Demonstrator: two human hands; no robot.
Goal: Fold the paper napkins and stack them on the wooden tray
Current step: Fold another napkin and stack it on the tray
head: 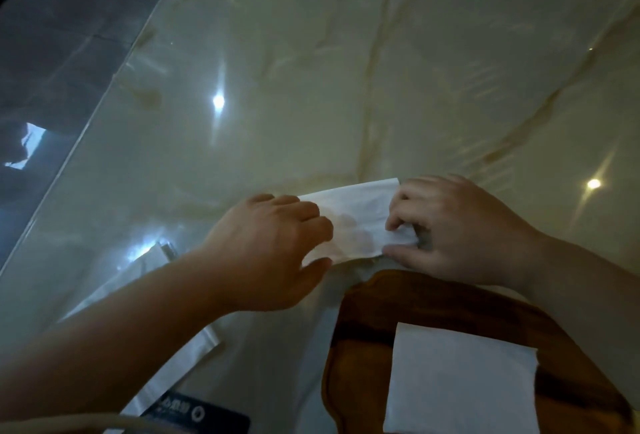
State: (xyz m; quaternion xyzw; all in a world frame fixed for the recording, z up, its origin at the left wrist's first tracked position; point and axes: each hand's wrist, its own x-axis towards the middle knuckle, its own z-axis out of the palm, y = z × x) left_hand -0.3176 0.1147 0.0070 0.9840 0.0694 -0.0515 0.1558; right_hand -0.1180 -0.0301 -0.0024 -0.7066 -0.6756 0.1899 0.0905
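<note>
A white paper napkin [356, 212], folded into a long strip, lies on the glossy table just beyond the wooden tray [374, 312]. My left hand [270, 253] grips its left end, fingers over the top and thumb at the near edge. My right hand [453, 225] pinches the right end between thumb and fingers, and the paper crumples slightly there. One folded white napkin [460, 381] lies flat on the dark brown tray at the lower right.
A pack of napkins [180, 392] in clear plastic with a dark label lies at the lower left under my left forearm. The marble-patterned tabletop [311, 87] stretches far ahead. Its left edge [86, 128] runs diagonally, with dark floor beyond.
</note>
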